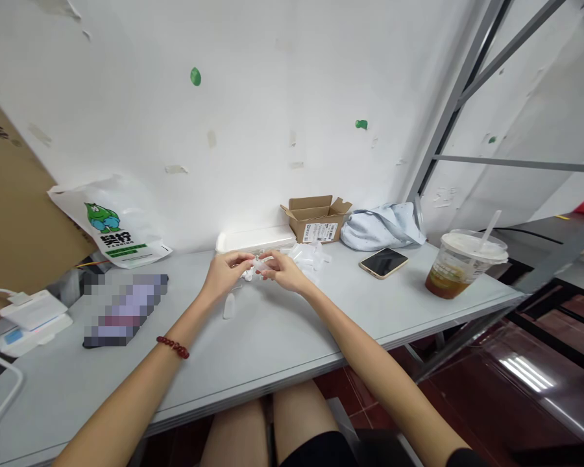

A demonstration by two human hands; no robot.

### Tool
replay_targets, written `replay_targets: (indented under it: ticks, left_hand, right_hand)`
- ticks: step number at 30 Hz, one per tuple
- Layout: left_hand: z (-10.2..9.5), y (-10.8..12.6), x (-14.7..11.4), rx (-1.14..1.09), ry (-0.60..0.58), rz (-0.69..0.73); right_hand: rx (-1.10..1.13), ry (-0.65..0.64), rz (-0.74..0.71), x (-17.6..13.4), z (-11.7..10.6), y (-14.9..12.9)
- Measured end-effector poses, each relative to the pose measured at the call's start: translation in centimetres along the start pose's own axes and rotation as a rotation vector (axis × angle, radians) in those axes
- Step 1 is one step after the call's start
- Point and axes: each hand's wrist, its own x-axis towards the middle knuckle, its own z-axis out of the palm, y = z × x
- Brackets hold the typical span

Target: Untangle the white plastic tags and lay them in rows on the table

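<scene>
My left hand (224, 275) and my right hand (286, 271) meet over the middle of the grey table, fingertips pinched close together. Between them is a small, translucent whitish piece (259, 264), too small to identify; both hands seem to grip it. Just below my left hand a flat, frosted tab-like piece (230, 306) lies on the table. Small white bits (248, 275) rest under the fingers, partly hidden. To the right of my right hand spreads a heap of clear plastic pieces (312, 257). Behind the hands sits a long white tray (255, 239).
An open cardboard box (316, 217) and a bundled light-blue cloth (382, 227) stand along the wall. At right are a phone (384, 263) and a drink cup with straw (460, 263). A white bag (111, 224), a pixelated item (129, 311) and a white charger (34, 314) lie left.
</scene>
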Motion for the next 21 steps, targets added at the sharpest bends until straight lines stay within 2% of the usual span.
replay_targets:
  ticks: [6,9,14,21]
  left_hand:
    - [0.3,0.1,-0.5,-0.258,0.011,-0.239]
    - [1.0,-0.5,-0.6,-0.368,0.009,-0.297]
    - [1.7,-1.3,-0.7,-0.313,0.048,-0.203]
    - [2.1,-1.2,-1.2,-0.173,0.154,-0.089]
  right_hand:
    - [0.002,-0.013,-0.009,0.1,0.2,0.2]
    - [0.006,-0.013,-0.011,0.2,0.3,0.5]
    - [-0.021,0.000,0.017,0.3,0.2,0.7]
    - [-0.035,-0.003,0.056,0.3,0.5,0.5]
